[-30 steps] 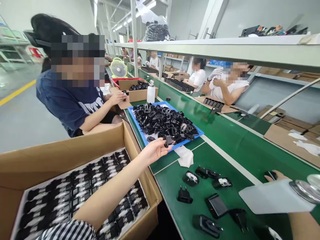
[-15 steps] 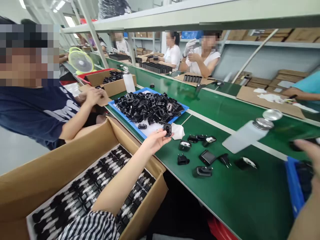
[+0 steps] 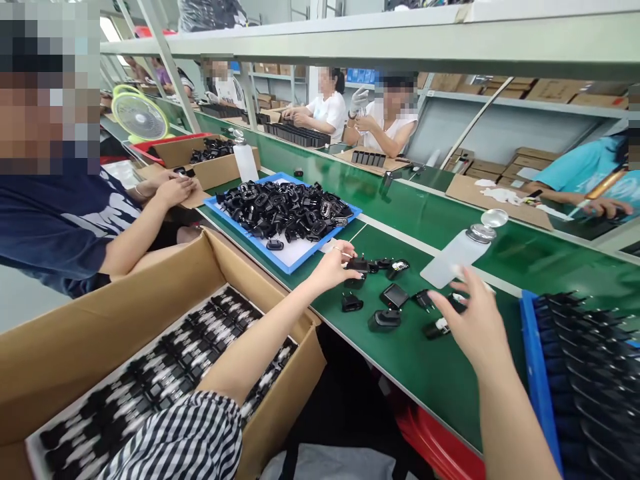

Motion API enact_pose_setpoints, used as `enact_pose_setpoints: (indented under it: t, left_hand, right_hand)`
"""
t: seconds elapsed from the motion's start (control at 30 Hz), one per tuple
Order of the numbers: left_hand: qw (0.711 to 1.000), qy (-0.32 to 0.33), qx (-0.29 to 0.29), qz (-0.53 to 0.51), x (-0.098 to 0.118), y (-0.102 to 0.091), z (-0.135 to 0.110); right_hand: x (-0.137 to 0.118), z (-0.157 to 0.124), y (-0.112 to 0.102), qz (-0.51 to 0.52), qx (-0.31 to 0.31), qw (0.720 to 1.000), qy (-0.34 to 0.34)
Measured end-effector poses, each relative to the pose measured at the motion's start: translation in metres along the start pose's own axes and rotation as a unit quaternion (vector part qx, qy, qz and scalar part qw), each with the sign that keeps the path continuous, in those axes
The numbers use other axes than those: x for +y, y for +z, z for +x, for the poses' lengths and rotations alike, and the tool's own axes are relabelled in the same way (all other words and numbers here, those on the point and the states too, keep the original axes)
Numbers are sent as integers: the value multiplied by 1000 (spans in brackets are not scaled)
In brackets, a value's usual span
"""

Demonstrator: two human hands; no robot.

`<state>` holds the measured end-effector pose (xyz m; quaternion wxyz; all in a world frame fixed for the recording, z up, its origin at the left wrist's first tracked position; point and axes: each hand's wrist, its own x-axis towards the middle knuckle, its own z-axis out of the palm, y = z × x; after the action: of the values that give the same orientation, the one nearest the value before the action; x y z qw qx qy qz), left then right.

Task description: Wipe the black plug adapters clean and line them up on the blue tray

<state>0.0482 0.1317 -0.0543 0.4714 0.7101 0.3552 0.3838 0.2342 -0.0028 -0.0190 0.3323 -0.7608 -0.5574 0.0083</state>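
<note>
My left hand (image 3: 333,268) pinches a black plug head (image 3: 358,265) between thumb and fingers, just above the green work surface and partly hiding other black pieces. My right hand (image 3: 473,313) hovers with fingers spread and nothing visible in it, over a black adapter body with a white inside (image 3: 438,327). Between the hands lie a square black adapter housing (image 3: 394,295), a rounded black adapter (image 3: 385,321) and a two-pin plug head (image 3: 352,303). Another black-and-white adapter piece (image 3: 399,268) lies farther back.
A blue tray (image 3: 287,268) heaped with black plug heads stands behind my left hand. On the right, another blue tray (image 3: 543,387) holds rows of black adapters. A pump bottle (image 3: 453,259) stands behind my right hand. A cardboard box (image 3: 295,373) flanks my left arm; a co-worker (image 3: 65,220) sits left.
My right hand has come in from the far right, where it held a dark piece by the tray, and is now spread. My left hand has moved slightly right, turning its plug head.
</note>
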Motion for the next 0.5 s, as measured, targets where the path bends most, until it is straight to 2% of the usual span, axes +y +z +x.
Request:
enact_pose_setpoints:
  t: [0.07, 0.13, 0.2, 0.27, 0.33, 0.5]
  left_hand:
    - [995, 27, -31, 95, 1, 3, 2]
    - [982, 47, -48, 176, 1, 4, 3]
    - [970, 64, -55, 228, 1, 5, 4]
    - [963, 69, -62, 254, 1, 5, 2]
    - [959, 62, -77, 266, 1, 4, 0]
    - [966, 18, -67, 249, -2, 2, -8]
  right_hand:
    - [-19, 20, 9, 26, -105, 993, -49]
    - [-30, 38, 29, 18, -216, 971, -97]
    - [-34, 50, 50, 6, -286, 949, -134]
    - [-34, 56, 67, 3, -316, 936, -155]
    - [-33, 57, 76, 3, -320, 933, -166]
    - [-34, 57, 78, -14, -298, 939, -170]
